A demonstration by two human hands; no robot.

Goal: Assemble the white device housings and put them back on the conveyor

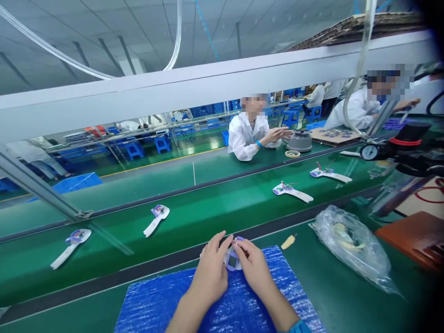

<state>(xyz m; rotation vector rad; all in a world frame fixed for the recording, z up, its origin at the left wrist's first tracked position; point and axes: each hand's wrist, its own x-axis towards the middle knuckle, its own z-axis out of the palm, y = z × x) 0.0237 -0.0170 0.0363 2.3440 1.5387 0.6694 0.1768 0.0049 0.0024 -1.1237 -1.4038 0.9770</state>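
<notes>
Over the blue wrapped pad point(166, 296), both hands are at a white and purple handheld device point(232, 262) with a small dark grey screen. My left hand point(211, 268) grips it from the left side, fingers bent over its far edge. From the right, my right hand point(255, 264) pinches its upper edge with thumb and fingertips. The fingers cover much of the device, so its handle and far side are hidden. Whether a small part sits between my right fingertips I cannot tell.
Beyond the pad runs a green conveyor belt point(215, 194) carrying several white device shells point(293, 190) with wires. At right lie a small beige piece point(288, 241), a clear plastic bag point(354, 249) and a pressure gauge point(369, 151). Across the belt sits a co-worker point(248, 134).
</notes>
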